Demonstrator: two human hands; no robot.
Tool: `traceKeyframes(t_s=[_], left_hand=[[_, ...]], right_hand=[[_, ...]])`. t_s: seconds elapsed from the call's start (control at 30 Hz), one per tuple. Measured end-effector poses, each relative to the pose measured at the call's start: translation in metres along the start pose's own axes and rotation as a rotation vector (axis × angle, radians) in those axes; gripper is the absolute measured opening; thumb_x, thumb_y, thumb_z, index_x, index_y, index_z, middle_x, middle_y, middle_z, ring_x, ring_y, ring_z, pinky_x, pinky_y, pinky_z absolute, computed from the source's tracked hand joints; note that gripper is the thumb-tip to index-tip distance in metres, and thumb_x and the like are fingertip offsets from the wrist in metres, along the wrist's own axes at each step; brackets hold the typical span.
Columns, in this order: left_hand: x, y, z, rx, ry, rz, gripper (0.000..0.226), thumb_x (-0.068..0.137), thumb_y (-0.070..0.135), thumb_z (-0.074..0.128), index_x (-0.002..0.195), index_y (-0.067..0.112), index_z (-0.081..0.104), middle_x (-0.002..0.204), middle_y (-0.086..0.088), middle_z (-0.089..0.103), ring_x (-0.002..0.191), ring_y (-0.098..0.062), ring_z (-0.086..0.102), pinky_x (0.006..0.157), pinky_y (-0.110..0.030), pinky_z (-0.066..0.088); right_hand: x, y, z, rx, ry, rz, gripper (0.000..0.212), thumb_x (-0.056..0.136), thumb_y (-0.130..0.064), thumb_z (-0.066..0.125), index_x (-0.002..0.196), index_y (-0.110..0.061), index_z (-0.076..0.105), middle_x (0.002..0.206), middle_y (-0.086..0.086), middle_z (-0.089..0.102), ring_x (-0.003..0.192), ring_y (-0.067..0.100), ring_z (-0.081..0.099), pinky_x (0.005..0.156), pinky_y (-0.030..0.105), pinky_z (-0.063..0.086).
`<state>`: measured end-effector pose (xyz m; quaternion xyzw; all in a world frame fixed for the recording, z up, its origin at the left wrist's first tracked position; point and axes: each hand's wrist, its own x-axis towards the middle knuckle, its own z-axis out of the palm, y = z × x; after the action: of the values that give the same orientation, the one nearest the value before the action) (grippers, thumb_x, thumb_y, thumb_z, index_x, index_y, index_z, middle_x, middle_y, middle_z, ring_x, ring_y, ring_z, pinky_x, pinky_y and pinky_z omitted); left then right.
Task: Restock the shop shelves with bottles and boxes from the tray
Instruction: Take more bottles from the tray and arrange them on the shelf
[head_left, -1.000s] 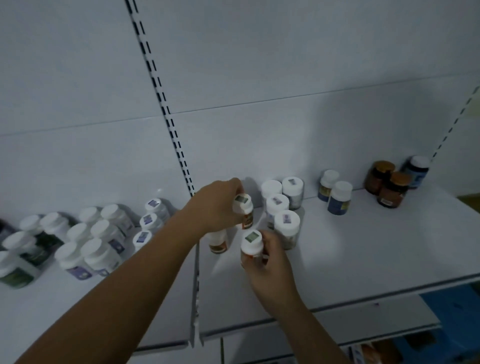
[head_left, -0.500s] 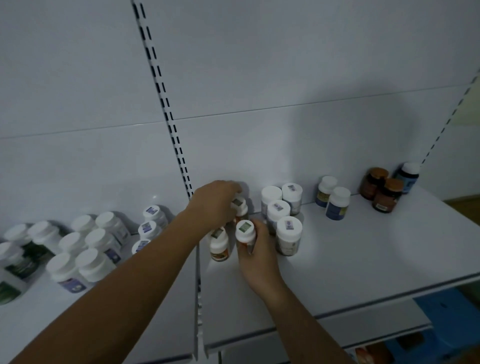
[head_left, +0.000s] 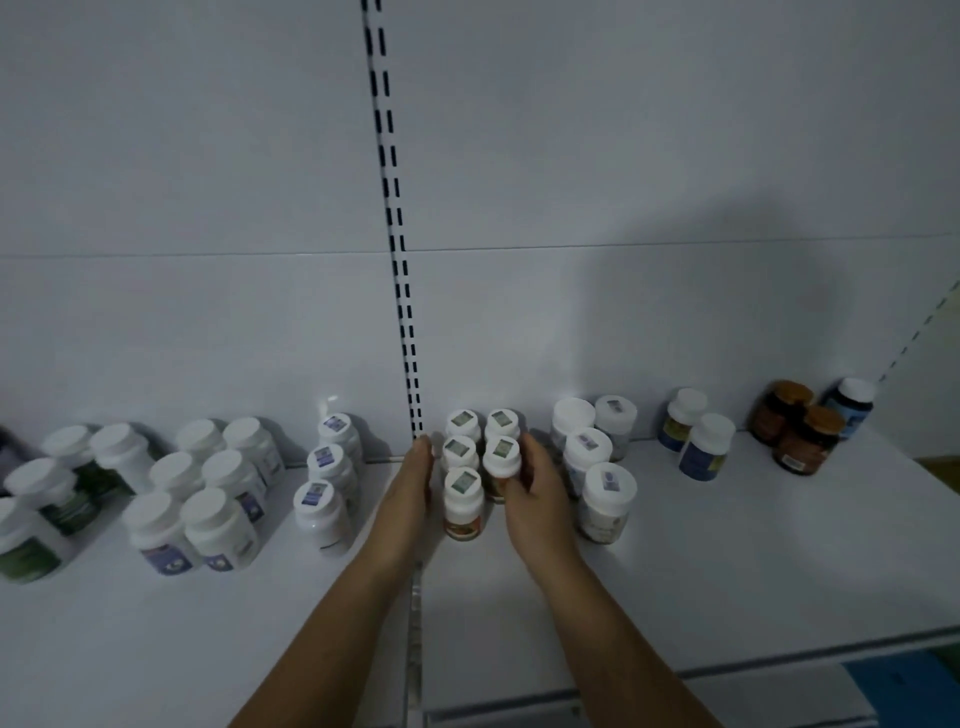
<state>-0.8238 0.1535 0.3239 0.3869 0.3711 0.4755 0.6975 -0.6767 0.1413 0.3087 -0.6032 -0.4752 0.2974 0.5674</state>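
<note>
While the right grip (head_left: 535, 499) curls round a white-capped bottle (head_left: 501, 460) at the right of a five-bottle cluster (head_left: 460, 452), the left grip (head_left: 410, 493) lies flat, fingers straight, along the cluster's left side. The cluster is on the white shelf (head_left: 727, 561), below the slotted upright (head_left: 400, 260).

Nothing legible at this range. Each small bottle (head_left: 464, 501) at centre of the shelf (head_left: 727, 571): square greenish sticker on the white cap, print blurred; orange body label, wording unreadable. White-capped bottles (head_left: 608, 499) to the right: bluish cap stickers, unreadable. White bottles (head_left: 324, 506) left of the slotted upright (head_left: 400, 260): blue cap stickers, likewise. Purple-labelled bottles (head_left: 218, 527), green-labelled bottles (head_left: 28, 543), blue-labelled pair (head_left: 704, 449), amber jars (head_left: 805, 441): labels show colour only, no words made out.
</note>
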Motion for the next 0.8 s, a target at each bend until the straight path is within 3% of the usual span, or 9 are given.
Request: traceKeyframes(t_s=[0.07,0.13,0.2,0.33,0.6,0.8], left_hand=[[0.003,-0.001,0.006,-0.049,-0.033,-0.008,0.059,0.110,0.051,0.038,0.151,0.012,0.053,0.152,-0.014,0.057,0.143,-0.031,0.053,0.124,-0.051,0.034],[0.008,-0.007,0.006,-0.070,-0.013,0.014,0.070,0.099,0.059,0.053,0.152,0.014,0.053,0.154,-0.015,0.055,0.145,-0.033,0.049,0.128,-0.053,0.026],[0.008,-0.009,0.007,-0.097,0.008,0.011,0.069,0.097,0.058,0.055,0.151,0.015,0.055,0.153,-0.015,0.056,0.144,-0.033,0.051,0.127,-0.054,0.027],[0.007,-0.009,0.011,-0.081,0.043,0.021,0.064,0.098,0.054,0.052,0.149,0.016,0.057,0.149,-0.013,0.060,0.141,-0.030,0.054,0.126,-0.053,0.030],[0.007,-0.017,0.013,-0.047,0.079,0.015,0.051,0.110,0.043,0.037,0.150,0.015,0.055,0.148,-0.010,0.062,0.140,-0.026,0.056,0.126,-0.051,0.030],[0.010,-0.023,0.009,-0.040,0.046,0.030,0.051,0.112,0.043,0.039,0.151,0.015,0.054,0.151,-0.011,0.059,0.143,-0.029,0.052,0.127,-0.053,0.027]], right_hand=[[0.001,0.003,0.003,0.006,0.000,-0.004,0.042,0.101,-0.007,0.061,0.141,-0.022,0.061,0.132,-0.007,0.067,0.117,-0.001,0.061,0.093,0.006,0.047],[0.003,0.004,0.006,0.009,0.001,0.000,0.043,0.101,-0.006,0.060,0.140,-0.023,0.061,0.132,-0.007,0.068,0.119,0.003,0.063,0.101,0.021,0.053],[0.006,0.006,0.006,0.028,0.001,0.018,0.042,0.100,-0.006,0.061,0.137,-0.026,0.063,0.130,-0.007,0.069,0.121,0.008,0.065,0.103,0.033,0.055],[0.010,0.005,0.005,0.037,0.020,0.033,0.038,0.097,-0.014,0.063,0.132,-0.029,0.065,0.127,-0.008,0.071,0.119,0.010,0.066,0.104,0.044,0.054],[0.010,0.007,0.004,0.077,-0.011,0.063,0.038,0.099,-0.009,0.063,0.132,-0.028,0.064,0.126,-0.011,0.072,0.119,0.007,0.066,0.106,0.041,0.054],[0.010,0.002,0.003,0.104,-0.004,0.055,0.038,0.098,-0.002,0.061,0.128,-0.024,0.068,0.121,-0.011,0.074,0.116,0.006,0.068,0.104,0.039,0.055]])
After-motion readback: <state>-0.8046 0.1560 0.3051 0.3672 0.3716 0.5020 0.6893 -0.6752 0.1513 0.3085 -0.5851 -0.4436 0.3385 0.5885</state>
